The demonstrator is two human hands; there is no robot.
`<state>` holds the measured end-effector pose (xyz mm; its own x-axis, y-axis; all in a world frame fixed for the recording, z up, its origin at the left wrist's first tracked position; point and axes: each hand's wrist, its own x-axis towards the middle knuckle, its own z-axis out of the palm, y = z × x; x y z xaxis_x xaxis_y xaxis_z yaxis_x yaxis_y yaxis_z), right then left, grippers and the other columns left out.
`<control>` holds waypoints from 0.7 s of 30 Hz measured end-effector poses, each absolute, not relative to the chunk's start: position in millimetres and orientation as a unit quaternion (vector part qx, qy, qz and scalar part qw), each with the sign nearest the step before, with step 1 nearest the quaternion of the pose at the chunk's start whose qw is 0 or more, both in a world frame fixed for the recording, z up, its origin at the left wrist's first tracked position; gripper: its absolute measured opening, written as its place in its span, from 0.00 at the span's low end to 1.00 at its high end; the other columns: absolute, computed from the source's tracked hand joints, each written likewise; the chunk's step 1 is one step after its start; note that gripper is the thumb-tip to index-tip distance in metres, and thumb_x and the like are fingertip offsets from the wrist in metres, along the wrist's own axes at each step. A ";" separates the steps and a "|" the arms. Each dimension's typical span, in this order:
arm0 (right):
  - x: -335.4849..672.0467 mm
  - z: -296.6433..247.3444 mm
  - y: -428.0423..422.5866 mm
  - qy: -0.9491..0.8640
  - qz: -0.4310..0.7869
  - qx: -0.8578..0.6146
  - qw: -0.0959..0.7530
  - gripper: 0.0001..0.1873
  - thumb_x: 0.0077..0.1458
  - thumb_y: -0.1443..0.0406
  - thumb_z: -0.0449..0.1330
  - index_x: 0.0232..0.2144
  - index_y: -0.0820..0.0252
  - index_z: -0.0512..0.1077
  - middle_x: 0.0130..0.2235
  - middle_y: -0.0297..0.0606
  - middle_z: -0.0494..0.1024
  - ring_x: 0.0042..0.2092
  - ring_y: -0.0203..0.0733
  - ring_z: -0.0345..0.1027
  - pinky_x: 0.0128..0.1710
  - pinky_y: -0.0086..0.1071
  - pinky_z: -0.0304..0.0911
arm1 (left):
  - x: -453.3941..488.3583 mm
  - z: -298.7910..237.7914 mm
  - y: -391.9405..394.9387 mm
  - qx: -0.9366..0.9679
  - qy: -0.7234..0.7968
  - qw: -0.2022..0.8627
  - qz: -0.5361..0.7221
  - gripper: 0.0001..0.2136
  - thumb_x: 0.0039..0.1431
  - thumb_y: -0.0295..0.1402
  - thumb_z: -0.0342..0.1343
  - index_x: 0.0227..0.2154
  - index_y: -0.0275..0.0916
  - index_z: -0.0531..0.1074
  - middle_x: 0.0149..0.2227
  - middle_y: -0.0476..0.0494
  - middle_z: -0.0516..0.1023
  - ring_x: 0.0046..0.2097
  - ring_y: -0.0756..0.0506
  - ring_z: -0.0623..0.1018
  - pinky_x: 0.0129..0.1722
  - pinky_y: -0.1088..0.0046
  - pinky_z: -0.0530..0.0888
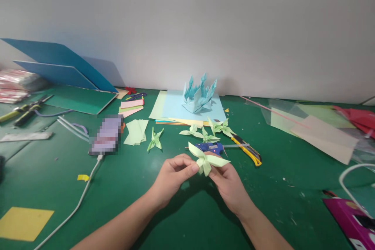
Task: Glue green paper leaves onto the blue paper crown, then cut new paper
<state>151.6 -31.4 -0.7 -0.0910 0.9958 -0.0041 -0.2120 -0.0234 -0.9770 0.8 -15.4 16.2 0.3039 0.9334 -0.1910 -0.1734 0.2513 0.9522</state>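
Note:
A light green folded paper flower (205, 160) is pinched between both hands above the green table (175, 211). My left hand (172, 175) is closed, thumb and fingers on the flower's left side. My right hand (228, 183) is closed under its right side. Just behind the flower lie a blue glue gun (211, 147) and a yellow utility knife (249, 151). Several more green paper flowers (205, 131) lie further back, one alone (155, 140) to the left.
A blue folded paper crown (199, 93) stands on coloured sheets (170, 107) near the white wall. A phone (106, 134) with a white cable (79, 199) lies left, beside green paper strips (135, 131). Pliers (25, 110), blue boards (58, 66), yellow paper (23, 223), clear film (310, 125).

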 end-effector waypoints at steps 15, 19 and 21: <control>152.5 0.8 -31.6 -0.594 0.417 -0.477 0.497 0.16 0.56 0.52 0.53 0.30 0.57 0.72 0.26 0.33 0.69 0.28 0.37 0.61 0.28 0.28 0.60 | 1.9 17.9 -14.1 0.409 0.443 0.678 0.420 0.15 0.41 0.44 0.65 0.28 0.38 0.76 0.28 0.50 0.70 0.29 0.53 0.65 0.32 0.75 0.64; 151.6 -0.9 -30.2 -0.555 0.440 -0.483 0.515 0.18 0.53 0.50 0.55 0.29 0.57 0.71 0.26 0.33 0.70 0.27 0.37 0.61 0.28 0.29 0.61 | 0.3 17.8 -12.5 0.404 0.450 0.670 0.432 0.15 0.40 0.43 0.66 0.29 0.38 0.75 0.29 0.50 0.71 0.29 0.53 0.65 0.31 0.76 0.64; 150.0 -0.8 -29.3 -0.520 0.474 -0.475 0.529 0.17 0.51 0.49 0.58 0.30 0.57 0.71 0.29 0.35 0.73 0.31 0.39 0.65 0.33 0.31 0.64 | -0.1 17.2 -12.2 0.408 0.452 0.665 0.432 0.15 0.41 0.43 0.66 0.28 0.38 0.75 0.29 0.50 0.70 0.29 0.53 0.65 0.30 0.77 0.64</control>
<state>150.0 -29.3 -0.8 0.0101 0.9950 0.0994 -0.0086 0.0995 -0.9950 -0.1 -12.2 17.2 0.2180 0.9438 -0.2486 -0.2067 0.2936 0.9333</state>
